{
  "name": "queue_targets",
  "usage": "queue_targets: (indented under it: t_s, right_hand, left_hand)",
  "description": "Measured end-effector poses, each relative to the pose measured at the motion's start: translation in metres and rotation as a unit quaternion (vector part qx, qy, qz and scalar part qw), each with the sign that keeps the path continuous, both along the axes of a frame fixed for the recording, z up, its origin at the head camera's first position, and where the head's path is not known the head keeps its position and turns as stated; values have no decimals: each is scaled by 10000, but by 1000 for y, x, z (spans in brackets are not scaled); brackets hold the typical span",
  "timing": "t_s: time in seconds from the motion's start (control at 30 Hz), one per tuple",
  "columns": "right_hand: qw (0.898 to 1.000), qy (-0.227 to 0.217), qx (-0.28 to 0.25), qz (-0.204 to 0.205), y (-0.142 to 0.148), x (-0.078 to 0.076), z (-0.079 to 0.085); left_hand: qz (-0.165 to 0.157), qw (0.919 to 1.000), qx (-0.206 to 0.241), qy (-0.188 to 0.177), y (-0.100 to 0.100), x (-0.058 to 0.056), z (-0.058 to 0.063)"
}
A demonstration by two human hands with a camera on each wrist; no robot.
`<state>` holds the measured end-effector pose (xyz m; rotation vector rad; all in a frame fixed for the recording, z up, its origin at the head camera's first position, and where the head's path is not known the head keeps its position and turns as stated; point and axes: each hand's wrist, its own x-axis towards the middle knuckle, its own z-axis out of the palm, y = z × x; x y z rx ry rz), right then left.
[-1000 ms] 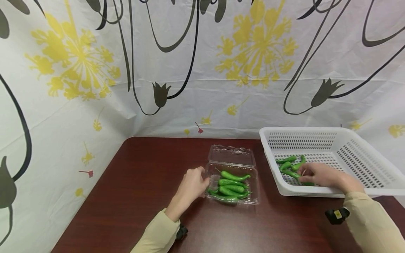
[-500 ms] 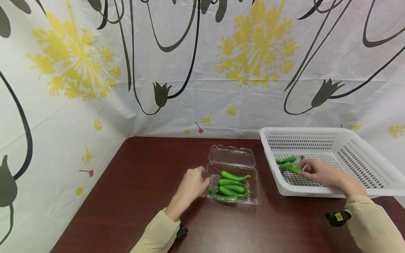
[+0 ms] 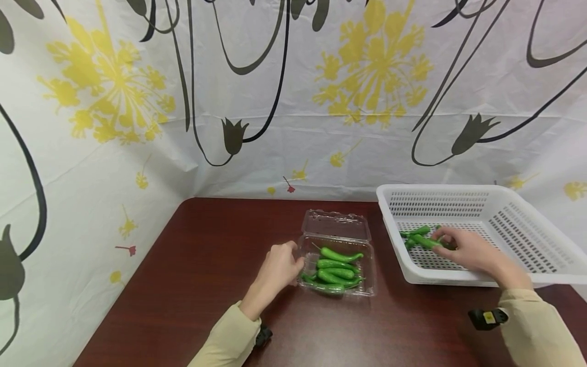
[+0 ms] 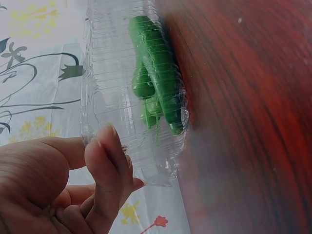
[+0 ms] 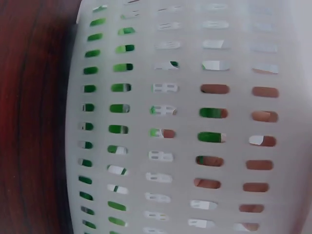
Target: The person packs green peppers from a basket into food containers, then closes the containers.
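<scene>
On the table [image 3: 220, 260], I had the left hand [image 3: 279, 262] pinching the box [image 3: 369, 270]; in the basket [image 3: 458, 278], the right hand [image 3: 472, 251] gripped a pepper [image 3: 424, 241] lying left-right, free end left.

Cream sleeves [image 3: 542, 322] (black wrist cameras [image 3: 487, 319])

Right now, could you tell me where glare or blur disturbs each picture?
Head view: pale glare on the table near the bottom edge; left wrist view: hazy sheen on the table, highlights on the clear container; right wrist view: slightly soft, the basket washed out toward the upper right.
</scene>
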<state>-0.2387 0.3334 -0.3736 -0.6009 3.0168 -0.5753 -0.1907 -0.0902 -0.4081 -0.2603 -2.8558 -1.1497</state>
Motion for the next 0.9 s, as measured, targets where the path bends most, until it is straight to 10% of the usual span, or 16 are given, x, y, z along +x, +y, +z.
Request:
queue_targets:
  t_s: [0.9]
  right_hand:
    - [9962,777,-397,4,-2,11,13]
  left_hand:
    - [-54,9999,-14,118,0,1,1]
